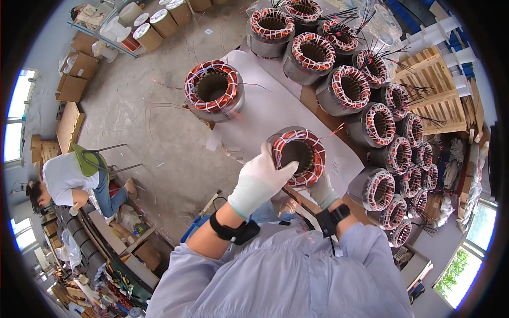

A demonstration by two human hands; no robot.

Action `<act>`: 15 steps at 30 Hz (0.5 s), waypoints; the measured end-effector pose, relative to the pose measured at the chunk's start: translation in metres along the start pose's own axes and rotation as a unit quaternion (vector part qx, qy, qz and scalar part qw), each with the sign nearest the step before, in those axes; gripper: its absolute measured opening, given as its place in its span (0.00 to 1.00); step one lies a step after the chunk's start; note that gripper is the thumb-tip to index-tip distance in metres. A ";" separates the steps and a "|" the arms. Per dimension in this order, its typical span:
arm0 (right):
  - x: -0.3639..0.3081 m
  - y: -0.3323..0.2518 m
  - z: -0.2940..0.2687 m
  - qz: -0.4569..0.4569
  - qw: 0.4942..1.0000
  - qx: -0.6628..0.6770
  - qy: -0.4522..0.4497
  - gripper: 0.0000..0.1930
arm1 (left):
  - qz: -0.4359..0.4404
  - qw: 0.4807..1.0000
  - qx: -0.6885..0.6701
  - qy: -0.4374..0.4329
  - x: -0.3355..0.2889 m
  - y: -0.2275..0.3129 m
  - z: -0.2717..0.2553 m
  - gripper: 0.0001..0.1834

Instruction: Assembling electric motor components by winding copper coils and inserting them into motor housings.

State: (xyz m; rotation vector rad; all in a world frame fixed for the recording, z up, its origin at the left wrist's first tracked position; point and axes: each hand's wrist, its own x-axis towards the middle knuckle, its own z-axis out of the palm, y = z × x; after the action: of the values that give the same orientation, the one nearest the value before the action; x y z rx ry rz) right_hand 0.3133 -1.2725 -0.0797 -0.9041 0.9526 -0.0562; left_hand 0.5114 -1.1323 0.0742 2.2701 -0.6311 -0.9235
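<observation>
In front of me is a motor stator (316,159), a metal ring with copper windings laced in white cord. My left hand (260,180), in a white glove, grips its near left rim, the thumb reaching over the winding toward the bore. The gloved right hand (322,192) is against the near right side, its fingertips hidden behind the stator. A larger stator (229,112) stands farther off to the left on the paper-covered table (270,100), with thin wire ends sticking out. Short reddish leads (335,131) leave the held stator at its far right.
Several finished-looking stators (350,91) crowd the right side, many with dark leads. A wooden pallet (432,87) lies beyond them. Wire spools (147,36) and cartons (79,69) line the far left wall. A person (69,172) bends over on a green chair (87,160) at left.
</observation>
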 end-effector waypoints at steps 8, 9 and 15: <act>0.024 -0.015 0.036 0.082 0.972 0.213 0.053 0.23 | 0.048 0.996 0.063 0.039 0.037 -0.016 -0.013 0.21; 0.025 -0.008 0.040 0.060 0.979 0.196 0.018 0.23 | 0.062 0.994 0.074 0.044 0.045 -0.016 -0.021 0.20; 0.043 -0.027 0.104 0.114 0.935 0.330 0.061 0.24 | 0.080 0.991 0.089 0.061 0.081 -0.043 -0.052 0.22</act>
State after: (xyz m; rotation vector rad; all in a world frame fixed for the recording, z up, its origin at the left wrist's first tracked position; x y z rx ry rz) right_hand 0.4233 -1.2406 -0.0640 -0.1676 1.0543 -0.2237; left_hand 0.6108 -1.1339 0.0385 2.3691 -0.8566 -0.6679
